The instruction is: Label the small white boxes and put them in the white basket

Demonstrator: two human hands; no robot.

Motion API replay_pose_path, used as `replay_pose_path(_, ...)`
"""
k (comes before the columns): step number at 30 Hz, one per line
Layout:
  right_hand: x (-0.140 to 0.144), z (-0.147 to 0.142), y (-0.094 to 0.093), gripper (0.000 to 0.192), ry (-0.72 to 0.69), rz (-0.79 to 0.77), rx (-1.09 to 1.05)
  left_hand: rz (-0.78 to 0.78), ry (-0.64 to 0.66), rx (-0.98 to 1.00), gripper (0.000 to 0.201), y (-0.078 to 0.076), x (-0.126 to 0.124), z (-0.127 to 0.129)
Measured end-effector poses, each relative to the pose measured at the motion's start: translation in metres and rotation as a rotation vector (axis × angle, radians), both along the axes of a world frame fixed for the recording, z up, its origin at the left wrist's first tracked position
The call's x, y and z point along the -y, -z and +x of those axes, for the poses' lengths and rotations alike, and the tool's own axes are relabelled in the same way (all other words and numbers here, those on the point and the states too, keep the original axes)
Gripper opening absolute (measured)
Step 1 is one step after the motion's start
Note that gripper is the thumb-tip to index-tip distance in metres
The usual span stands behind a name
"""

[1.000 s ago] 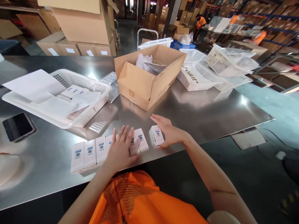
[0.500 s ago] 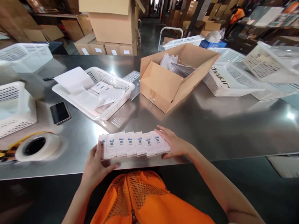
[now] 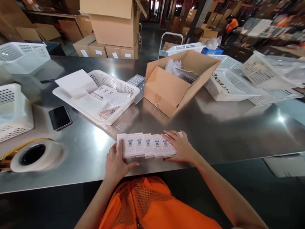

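Several small white boxes point(image 3: 148, 145) with blue print and square codes stand side by side in a row on the steel table near its front edge. My left hand point(image 3: 118, 163) grips the left end of this row, index finger on top of the end box and thumb along the near side. At the opposite end my right hand point(image 3: 181, 148) is wrapped over the last boxes, its fingers across their tops and its palm against the row's end. Those end boxes are partly hidden under it.
Beyond the row stand a white basket point(image 3: 111, 119) with papers and small boxes and an open cardboard box point(image 3: 164, 90) with plastic wrap inside. A phone point(image 3: 60, 118) and a tape roll point(image 3: 35, 156) lie left. More white baskets point(image 3: 228, 86) are at right.
The row's left end has moved right with my left hand, and the boxes now stand closer together and straighter. My right hand has shifted slightly right and reaches further over the end boxes.
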State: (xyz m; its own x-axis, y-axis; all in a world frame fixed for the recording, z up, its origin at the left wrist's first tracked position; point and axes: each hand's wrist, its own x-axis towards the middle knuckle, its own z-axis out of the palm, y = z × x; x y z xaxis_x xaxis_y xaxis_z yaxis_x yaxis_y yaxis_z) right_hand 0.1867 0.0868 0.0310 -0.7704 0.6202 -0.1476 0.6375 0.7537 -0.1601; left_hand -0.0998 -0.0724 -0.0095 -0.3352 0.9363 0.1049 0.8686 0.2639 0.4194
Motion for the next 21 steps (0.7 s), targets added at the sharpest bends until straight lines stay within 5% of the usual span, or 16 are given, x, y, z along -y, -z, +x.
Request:
replay_pose_path(4,0.013,-0.006,-0.002,0.112,0.069,0.117,0.023,0.021,-0.092,-0.247,0.117,-0.020,-0.011,0.027)
replay_pose_path(6,0.021,-0.012,-0.002,0.115,0.098,0.168,0.021,0.087,-0.032,-0.331,0.119,-0.024,-0.014,0.040)
replay_pose_path(11,0.027,-0.027,0.007,0.108,0.144,0.116,0.060,0.065,0.335,-0.334,0.093,-0.011,-0.032,0.052)
replay_pose_path(15,0.024,-0.030,0.014,0.104,0.167,0.148,0.039,0.030,0.370,-0.350,0.069,-0.001,-0.044,0.049)
replay_pose_path(21,0.020,-0.035,0.011,0.100,0.129,0.172,0.007,0.120,0.367,-0.411,0.068,0.005,-0.045,0.051)
